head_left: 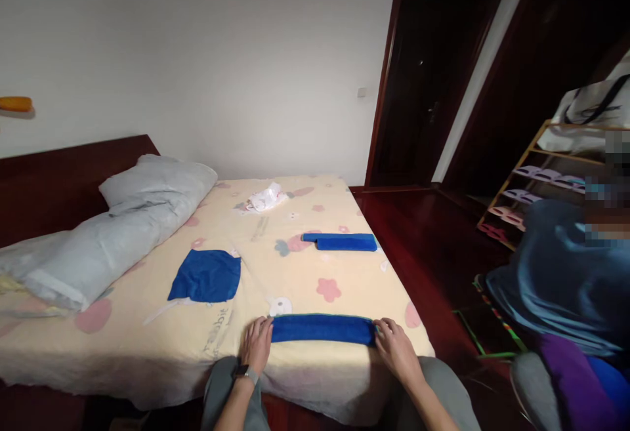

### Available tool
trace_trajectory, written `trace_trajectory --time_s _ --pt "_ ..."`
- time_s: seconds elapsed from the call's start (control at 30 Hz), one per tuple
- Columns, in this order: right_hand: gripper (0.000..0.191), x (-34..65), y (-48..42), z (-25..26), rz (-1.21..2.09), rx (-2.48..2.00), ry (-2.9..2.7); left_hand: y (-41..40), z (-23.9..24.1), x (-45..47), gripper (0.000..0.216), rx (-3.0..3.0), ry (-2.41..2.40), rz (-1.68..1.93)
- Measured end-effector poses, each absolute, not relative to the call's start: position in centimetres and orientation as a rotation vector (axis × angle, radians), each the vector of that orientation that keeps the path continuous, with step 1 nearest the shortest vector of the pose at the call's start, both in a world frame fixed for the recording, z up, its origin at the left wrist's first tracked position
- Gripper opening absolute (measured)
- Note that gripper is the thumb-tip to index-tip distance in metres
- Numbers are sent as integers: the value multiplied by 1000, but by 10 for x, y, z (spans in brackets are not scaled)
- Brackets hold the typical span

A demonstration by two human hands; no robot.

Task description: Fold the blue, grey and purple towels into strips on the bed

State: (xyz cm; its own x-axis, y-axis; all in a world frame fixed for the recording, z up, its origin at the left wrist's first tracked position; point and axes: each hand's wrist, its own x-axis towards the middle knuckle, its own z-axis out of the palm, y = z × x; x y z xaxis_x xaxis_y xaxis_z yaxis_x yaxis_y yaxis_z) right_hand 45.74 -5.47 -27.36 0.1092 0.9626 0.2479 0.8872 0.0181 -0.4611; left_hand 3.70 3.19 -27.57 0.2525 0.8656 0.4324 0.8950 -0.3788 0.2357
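Observation:
A blue towel (322, 330), folded into a long narrow strip, lies across the near part of the bed. At its left end, my left hand (256, 340) is closed on the edge with the fingers bent over it. My right hand (395, 347) grips the opposite end, thumb and fingers together at the corner. Farther back rests a second folded blue towel (347, 242), with a narrower tab sticking out to its left. To the left, a small blue cloth (205, 277) lies spread out and slightly wrinkled.
The bed (305, 273) has a patterned cream sheet. Grey bedding (142, 227) is heaped along the headboard (59, 175). A crumpled white plastic bag (266, 197) lies near the far edge. On the right are a shoe rack (536, 149) and a person in a blue garment (546, 273).

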Motion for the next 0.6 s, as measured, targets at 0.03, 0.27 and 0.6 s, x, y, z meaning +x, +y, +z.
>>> trace_trajectory --time_s 0.03,0.27,0.6 --pt "39 456 -56 -273 194 -1823 -1857 29 -274 39 38 -2492 -1607 -738" --pt "52 457 -53 -286 384 -1709 -1987 35 -277 45 64 -2894 -1374 -460" --pt "50 469 -30 -288 807 -1677 -1378 73 -276 35 48 -2673 -2413 -1464"
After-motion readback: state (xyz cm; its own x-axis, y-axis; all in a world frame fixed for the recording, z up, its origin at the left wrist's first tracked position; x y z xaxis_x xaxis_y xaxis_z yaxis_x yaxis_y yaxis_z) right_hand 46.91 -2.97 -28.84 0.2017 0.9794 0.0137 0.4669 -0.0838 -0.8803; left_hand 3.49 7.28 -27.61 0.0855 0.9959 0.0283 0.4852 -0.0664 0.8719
